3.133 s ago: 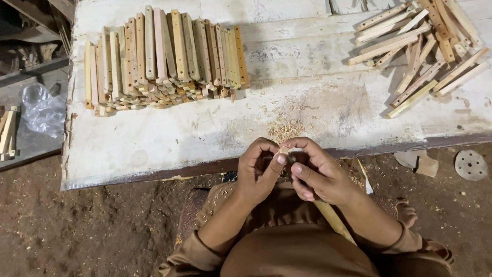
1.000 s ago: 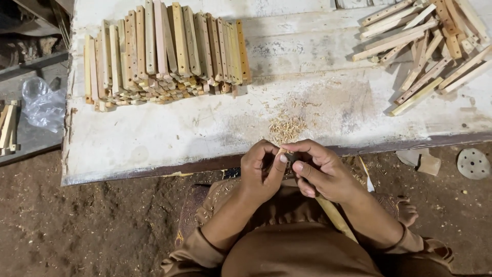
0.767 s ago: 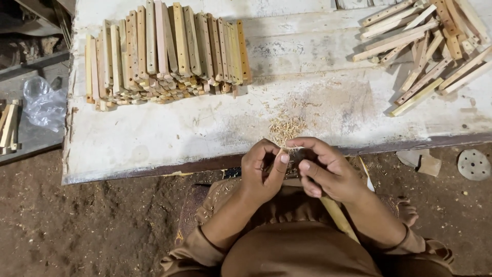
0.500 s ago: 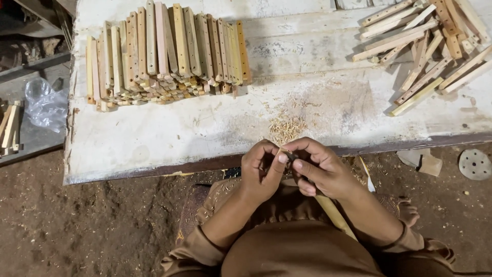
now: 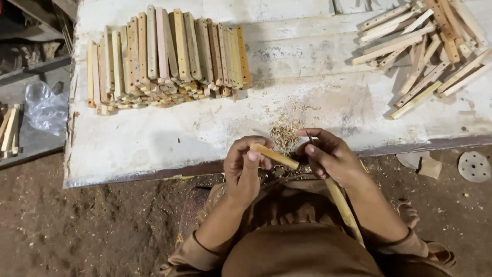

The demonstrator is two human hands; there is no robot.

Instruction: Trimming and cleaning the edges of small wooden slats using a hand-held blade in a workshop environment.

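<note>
My left hand (image 5: pixel 245 163) grips a short pale wooden stick (image 5: pixel 274 156) by one end, held just past the near edge of the white board (image 5: pixel 154 138). My right hand (image 5: pixel 328 156) closes around a long tool with a wooden handle (image 5: pixel 344 208); its thin dark blade tip (image 5: pixel 310 139) shows above my fingers, against the stick's other end. A small heap of wood shavings (image 5: pixel 285 134) lies on the board just beyond my hands.
A tidy stack of cut wooden sticks (image 5: pixel 166 59) lies at the board's far left. A loose pile of sticks (image 5: pixel 425 48) lies at the far right. A clear plastic bag (image 5: pixel 45 106) sits left. Bare earth, a perforated round disc (image 5: pixel 474 166) and scraps surround my feet.
My hands have drawn slightly apart, so more of the stick shows between them. The piles on the board have not moved.
</note>
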